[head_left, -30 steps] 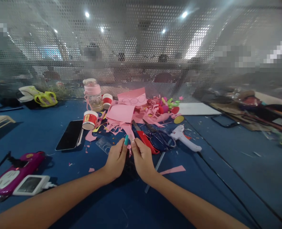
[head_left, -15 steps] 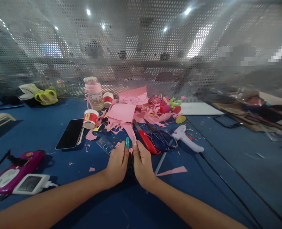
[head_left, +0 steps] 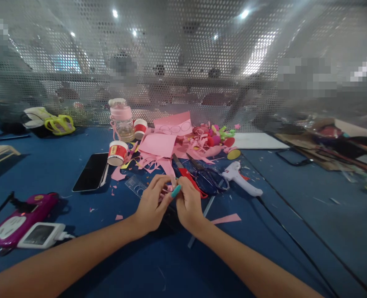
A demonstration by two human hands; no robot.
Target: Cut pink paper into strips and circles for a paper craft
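My left hand and my right hand meet low in the middle of the view. Between their fingertips is a small pink piece, mostly covered by the fingers; whether it is paper or foam I cannot tell. My left fingers curl over it, and the thumb with its long teal nail reaches across to the right fingers, which are pinched closed. Just beyond the hands lie a red-handled cutter and dark blue scissors. A clear stencil ruler rests left of them, partly covered.
Pink sheets and scraps are heaped behind. A white glue gun trails its cord on the right. To the left are a black phone, a paper cup, a pink-lidded bottle and a purple device. A perforated metal screen stands behind.
Both hands have turned inward over the pink piece. The left thumb has swung right across to the right hand's fingers, and the left fingers have lifted and curled around the piece.
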